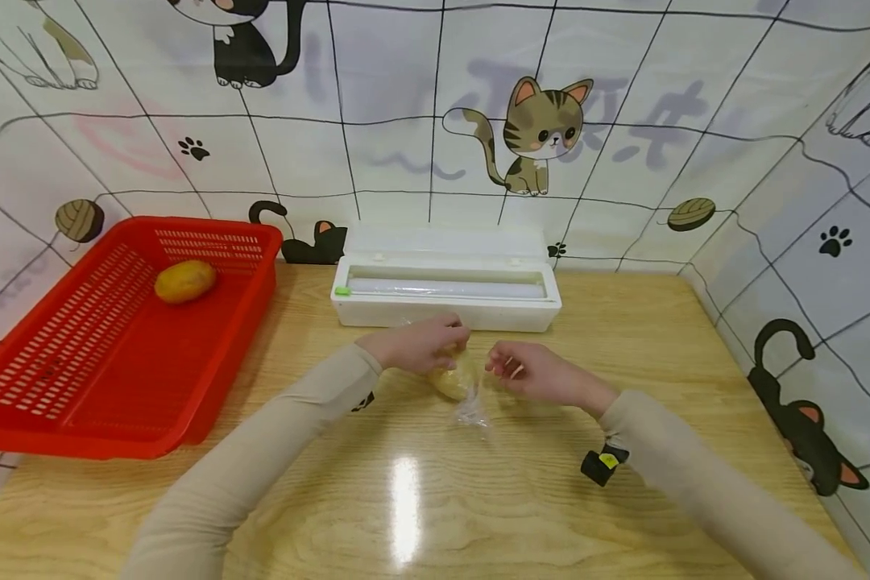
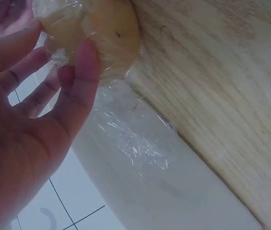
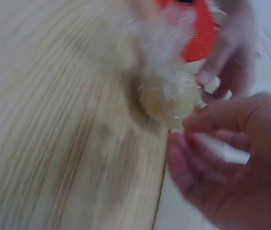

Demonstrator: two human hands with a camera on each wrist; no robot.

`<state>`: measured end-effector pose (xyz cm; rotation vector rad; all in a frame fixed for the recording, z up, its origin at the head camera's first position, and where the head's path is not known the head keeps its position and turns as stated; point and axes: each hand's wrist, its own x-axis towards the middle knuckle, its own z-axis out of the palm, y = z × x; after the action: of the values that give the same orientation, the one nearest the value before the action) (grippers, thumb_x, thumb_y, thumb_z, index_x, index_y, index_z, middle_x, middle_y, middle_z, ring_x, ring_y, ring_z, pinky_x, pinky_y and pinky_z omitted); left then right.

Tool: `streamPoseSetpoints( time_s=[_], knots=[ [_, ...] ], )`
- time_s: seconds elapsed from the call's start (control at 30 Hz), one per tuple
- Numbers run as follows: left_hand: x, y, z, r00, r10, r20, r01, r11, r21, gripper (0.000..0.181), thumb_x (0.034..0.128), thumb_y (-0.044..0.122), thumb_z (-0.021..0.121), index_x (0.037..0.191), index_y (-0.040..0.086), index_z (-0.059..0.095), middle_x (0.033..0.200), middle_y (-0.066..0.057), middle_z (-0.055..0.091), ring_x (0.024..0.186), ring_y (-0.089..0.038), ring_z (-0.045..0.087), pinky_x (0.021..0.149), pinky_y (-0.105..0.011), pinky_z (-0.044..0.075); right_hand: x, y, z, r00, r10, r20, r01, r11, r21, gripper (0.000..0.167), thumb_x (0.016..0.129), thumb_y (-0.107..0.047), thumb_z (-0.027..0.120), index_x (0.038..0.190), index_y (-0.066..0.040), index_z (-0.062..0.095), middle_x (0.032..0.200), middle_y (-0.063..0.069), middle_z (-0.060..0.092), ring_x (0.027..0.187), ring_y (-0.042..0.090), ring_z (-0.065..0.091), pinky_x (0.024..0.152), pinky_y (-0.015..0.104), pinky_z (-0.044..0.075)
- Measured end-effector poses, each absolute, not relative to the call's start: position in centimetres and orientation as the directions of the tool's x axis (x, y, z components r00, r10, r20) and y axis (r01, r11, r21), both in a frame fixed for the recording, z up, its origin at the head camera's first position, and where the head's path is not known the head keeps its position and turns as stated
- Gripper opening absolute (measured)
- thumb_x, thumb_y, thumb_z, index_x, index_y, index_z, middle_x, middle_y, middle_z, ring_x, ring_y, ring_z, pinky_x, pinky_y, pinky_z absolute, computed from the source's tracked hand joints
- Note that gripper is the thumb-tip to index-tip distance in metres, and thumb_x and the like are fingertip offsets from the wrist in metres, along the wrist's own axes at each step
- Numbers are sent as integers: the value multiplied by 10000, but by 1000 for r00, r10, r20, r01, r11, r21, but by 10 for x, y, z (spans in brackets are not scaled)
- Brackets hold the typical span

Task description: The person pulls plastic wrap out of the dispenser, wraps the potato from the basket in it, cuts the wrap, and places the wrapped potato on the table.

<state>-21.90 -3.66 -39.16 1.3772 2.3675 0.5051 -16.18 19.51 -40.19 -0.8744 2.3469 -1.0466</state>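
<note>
Looks like a tabletop booth, rm type unclear: wood-grain table [image 1: 529, 499] w/ cartoon-cat sheeting [image 1: 391, 80] around it

Pale grained wood, or something made to look like it, forms the table [image 1: 522, 515], glossy enough to show a white glare at lower centre. The basket [image 1: 138, 362] at left is smooth red plastic with a light sheen. At centre, the box [image 1: 511, 316] looks like smooth white plastic, and the roll [image 1: 449, 287] inside it shines. The clear film [image 2: 130, 134] around the yellow fruit [image 2: 118, 40] is thin, crinkled plastic full of glints. Both sleeves [image 1: 283, 427] are matt cloth. The printed backdrop [image 1: 391, 153] across the top looks smooth; its material is unclear.
</note>
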Motion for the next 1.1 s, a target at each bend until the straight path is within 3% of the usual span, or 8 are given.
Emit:
streamPoseSetpoints(
  time_s=[0.07, 0.17, 0.3, 0.43, 0.6, 0.77, 0.93, 1.1],
  knots=[
    [-220, -36, -392, -461, 877, -136, 748, 467, 471, 201, 931, 122, 642, 1069, 38, 523, 1082, -84, 478, 976, -214, 521, 850, -314, 453, -157, 190, -402, -608, -793, 27, -672, 497, -549, 290, 793, 113, 659, 1050, 5, 580, 1023, 125, 587, 921, 268, 588, 791, 339, 516],
    [-221, -37, -391, -460, 877, -140, 744, 466, 478, 199, 927, 113, 647, 1072, 37, 533, 1087, -72, 487, 992, -209, 524, 860, -303, 446, -150, 180, -406, -412, -903, 126, -909, 397, -125, 387, 738, 32, 752, 1079, -62, 592, 1074, 54, 562, 961, 209, 549, 805, 309, 492],
    [-222, -38, -389, -452, 882, -135, 744, 456, 489, 195, 930, 115, 646, 1074, 36, 542, 1100, -65, 495, 966, -201, 526, 839, -288, 442, -142, 171, -414, -288, -945, 153, -896, 322, 304, 317, 803, -97, 741, 1084, -113, 595, 1105, 8, 559, 970, 171, 516, 774, 281, 455],
    [-222, -38, -389, -447, 886, -123, 748, 446, 491, 183, 933, 117, 643, 1066, 41, 543, 1098, -63, 499, 936, -192, 524, 814, -277, 439, -140, 169, -420, -233, -953, 191, -850, 295, 436, 151, 889, -149, 617, 1038, -128, 610, 1053, -10, 580, 920, 160, 513, 750, 273, 421],
    [-221, -39, -392, -457, 881, -120, 745, 453, 489, 182, 932, 121, 645, 1063, 50, 541, 1094, -60, 493, 931, -188, 518, 812, -280, 438, -142, 170, -426, -263, -917, 299, -901, 344, 263, 139, 853, -39, 613, 974, -104, 628, 955, 10, 616, 872, 178, 565, 758, 294, 456],
    [-217, -39, -393, -489, 862, -134, 719, 485, 498, 213, 927, 115, 647, 1092, 35, 539, 1103, -61, 483, 994, -202, 529, 879, -289, 447, -145, 169, -429, -497, -795, 348, -867, 477, -147, 284, 724, 69, 707, 965, -76, 672, 921, 28, 669, 853, 191, 621, 788, 350, 455],
    [-211, -36, -393, -504, 852, -144, 711, 504, 490, 311, 930, 98, 633, 1195, -14, 514, 1172, -100, 499, 1094, -239, 538, 963, -302, 428, -144, 167, -428, -745, -633, 211, -633, 571, -522, 225, 759, 43, 733, 961, -52, 700, 899, 31, 700, 745, 134, 611, 717, 328, 482],
    [-209, -34, -391, -533, 827, -179, 691, 547, 473, 386, 927, 69, 624, 1272, -41, 489, 1245, -134, 496, 1136, -260, 531, 986, -318, 418, -144, 167, -422, -820, -561, 116, -472, 546, -692, 140, 825, 38, 696, 955, -13, 705, 899, 84, 698, 712, 117, 596, 620, 265, 522]
  ],
)
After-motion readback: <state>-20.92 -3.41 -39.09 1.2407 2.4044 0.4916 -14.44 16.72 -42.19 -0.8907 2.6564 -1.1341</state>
